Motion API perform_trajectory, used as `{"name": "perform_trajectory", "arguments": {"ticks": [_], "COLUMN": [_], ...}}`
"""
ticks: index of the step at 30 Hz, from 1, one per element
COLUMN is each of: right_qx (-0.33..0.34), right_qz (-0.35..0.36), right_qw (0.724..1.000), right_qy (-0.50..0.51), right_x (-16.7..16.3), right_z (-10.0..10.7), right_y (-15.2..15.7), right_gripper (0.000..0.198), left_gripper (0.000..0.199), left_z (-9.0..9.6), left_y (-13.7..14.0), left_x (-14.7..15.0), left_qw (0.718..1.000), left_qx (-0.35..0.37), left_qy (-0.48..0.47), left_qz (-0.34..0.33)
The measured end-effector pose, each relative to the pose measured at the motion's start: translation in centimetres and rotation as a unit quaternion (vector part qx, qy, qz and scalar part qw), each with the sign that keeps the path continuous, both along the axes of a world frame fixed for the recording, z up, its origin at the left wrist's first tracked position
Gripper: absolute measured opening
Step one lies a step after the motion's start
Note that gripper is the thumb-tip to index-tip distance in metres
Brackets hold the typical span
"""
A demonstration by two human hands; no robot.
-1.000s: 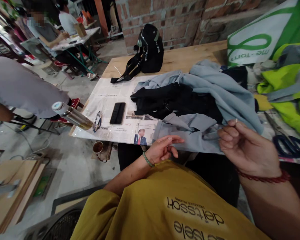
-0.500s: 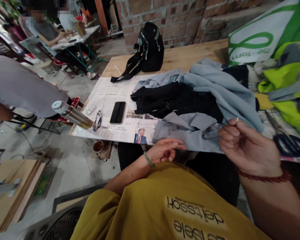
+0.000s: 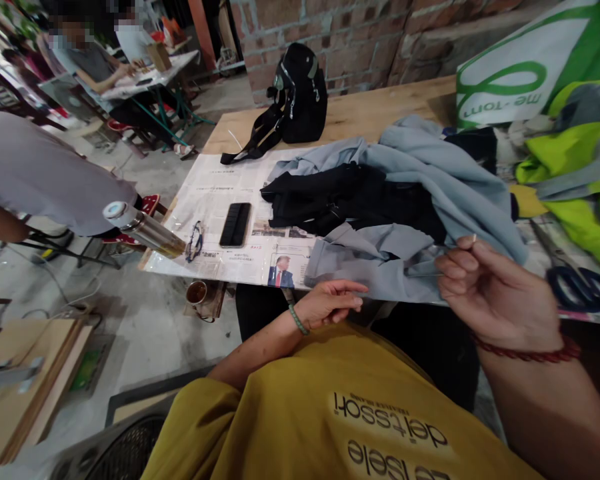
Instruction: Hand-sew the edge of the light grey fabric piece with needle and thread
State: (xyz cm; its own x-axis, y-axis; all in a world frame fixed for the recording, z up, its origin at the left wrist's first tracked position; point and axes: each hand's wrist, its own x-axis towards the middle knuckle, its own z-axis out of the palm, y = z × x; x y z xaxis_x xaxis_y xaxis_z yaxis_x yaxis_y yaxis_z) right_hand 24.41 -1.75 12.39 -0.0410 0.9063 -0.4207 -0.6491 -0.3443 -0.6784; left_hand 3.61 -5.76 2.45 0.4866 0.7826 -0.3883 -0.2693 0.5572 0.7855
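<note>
My right hand (image 3: 500, 293) is raised over the near right edge of the table. Its thumb and index finger pinch something tiny, with a pale tip showing above them; I cannot make out its kind. My left hand (image 3: 333, 301) hovers at the table's front edge, index finger stretched out and the other fingers partly bent, with nothing visible in it. Just beyond both hands lies a grey garment (image 3: 375, 257), crumpled. A black cloth piece (image 3: 350, 197) rests on top of its folds.
Newspaper (image 3: 215, 180) covers the table. On it are a phone (image 3: 235, 225), glasses (image 3: 195, 241) and a bottle (image 3: 145, 230). A black bag (image 3: 305, 97) stands behind. At right are scissors (image 3: 575, 287), yellow-green clothing (image 3: 575, 167) and a green-white bag (image 3: 525, 73). A person (image 3: 55, 173) sits at left.
The fingers of my left hand have shifted slightly, the index finger now standing out straighter from the rest. My right hand stays almost where it was. The garments have not moved.
</note>
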Motion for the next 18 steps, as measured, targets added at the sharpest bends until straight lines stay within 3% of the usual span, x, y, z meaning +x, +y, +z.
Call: {"name": "perform_trajectory", "arguments": {"ticks": [8, 14, 18], "right_qx": [0.001, 0.009, 0.026], "right_qz": [-0.003, 0.005, 0.03], "right_qw": [1.0, 1.0, 0.999], "right_qy": [-0.002, 0.003, 0.006], "right_x": [0.1, 0.4, 0.4], "right_z": [-0.5, -1.1, -1.7], "right_y": [0.2, 0.3, 0.3], "right_gripper": [0.002, 0.007, 0.009], "left_gripper": [0.034, 0.023, 0.012], "left_z": [-0.5, -1.0, -1.1], "left_y": [-0.2, 0.0, 0.1], "left_x": [-0.1, -0.5, -0.7], "left_qw": [0.999, 0.995, 0.988], "left_qx": [-0.015, -0.028, 0.021], "left_qy": [0.023, -0.038, -0.094], "left_qz": [0.019, 0.084, 0.119]}}
